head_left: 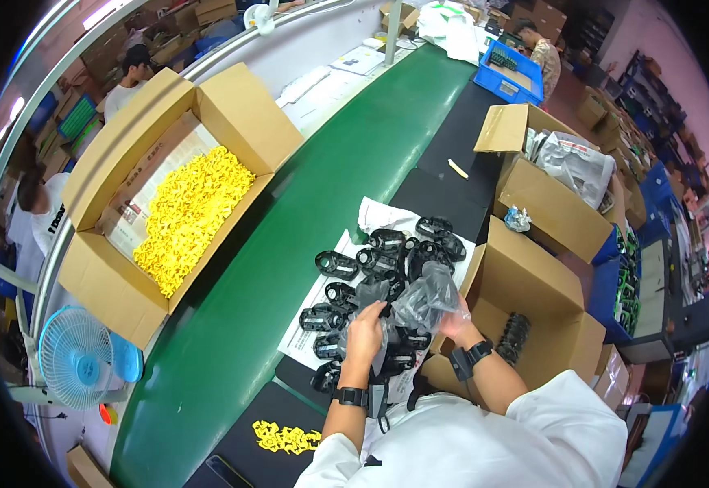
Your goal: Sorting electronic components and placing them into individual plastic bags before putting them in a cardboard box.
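Bag (426,299) right of a box (117,285) of yellow parts (191,213) is bunching in the grasping right hand (456,323), contents and left hand's (363,334) grip unclear.

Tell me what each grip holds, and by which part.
The right grip holds a clear plastic bag by its right edge. What the left grip holds cannot be told.

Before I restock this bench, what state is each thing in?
Left hand: curled, grip unclear
Right hand: gripping plastic bag
Plastic bag: crumpled
Black parts: spread on white sheet
Left carton: open, holding yellow pieces
Nearer right carton: open, dark parts inside
Farther right carton: open, filled
Blue crate: uncovered, loaded
Fan: upright, spinning unclear
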`<state>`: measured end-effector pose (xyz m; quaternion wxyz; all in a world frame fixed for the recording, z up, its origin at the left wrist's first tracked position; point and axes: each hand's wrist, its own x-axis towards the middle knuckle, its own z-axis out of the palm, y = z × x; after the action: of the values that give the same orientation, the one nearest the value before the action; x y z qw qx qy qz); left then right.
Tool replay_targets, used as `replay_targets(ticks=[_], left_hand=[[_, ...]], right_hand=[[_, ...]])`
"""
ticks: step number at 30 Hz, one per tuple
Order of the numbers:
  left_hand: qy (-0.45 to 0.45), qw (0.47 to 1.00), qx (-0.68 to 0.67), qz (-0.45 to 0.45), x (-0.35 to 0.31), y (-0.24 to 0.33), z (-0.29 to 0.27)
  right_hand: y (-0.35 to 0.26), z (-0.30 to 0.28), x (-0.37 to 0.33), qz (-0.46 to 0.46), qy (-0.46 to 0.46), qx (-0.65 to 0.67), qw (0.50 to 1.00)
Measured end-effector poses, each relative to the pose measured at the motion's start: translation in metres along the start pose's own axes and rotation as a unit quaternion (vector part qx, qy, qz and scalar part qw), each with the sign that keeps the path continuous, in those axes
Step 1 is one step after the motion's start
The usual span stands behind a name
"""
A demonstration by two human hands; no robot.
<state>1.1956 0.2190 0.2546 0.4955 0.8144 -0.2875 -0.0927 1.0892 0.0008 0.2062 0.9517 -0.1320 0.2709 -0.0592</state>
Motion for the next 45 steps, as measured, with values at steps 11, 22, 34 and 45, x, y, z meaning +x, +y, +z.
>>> replay_targets(ticks=[11,22,34,45], left_hand=[[-0.001,0.993,-0.079,0.091,0.005,0.030,-0.009],[0.058,0.976,-0.092,0.188,0.008,0.029,-0.019],[0.036,0.963,-0.032,0.266,0.011,0.030,-0.020],[-0.091,0.975,-0.041,0.198,0.012,0.040,-0.016]], right_hand=[[0.009,0.034,-0.014,-0.085,0.003,0.000,0.996],[0.011,0.031,-0.015,-0.077,-0.015,0.020,0.997],[0.015,0.024,-0.006,-0.058,0.012,-0.016,0.998],[0.006,0.013,0.001,-0.006,0.013,-0.041,0.999]])
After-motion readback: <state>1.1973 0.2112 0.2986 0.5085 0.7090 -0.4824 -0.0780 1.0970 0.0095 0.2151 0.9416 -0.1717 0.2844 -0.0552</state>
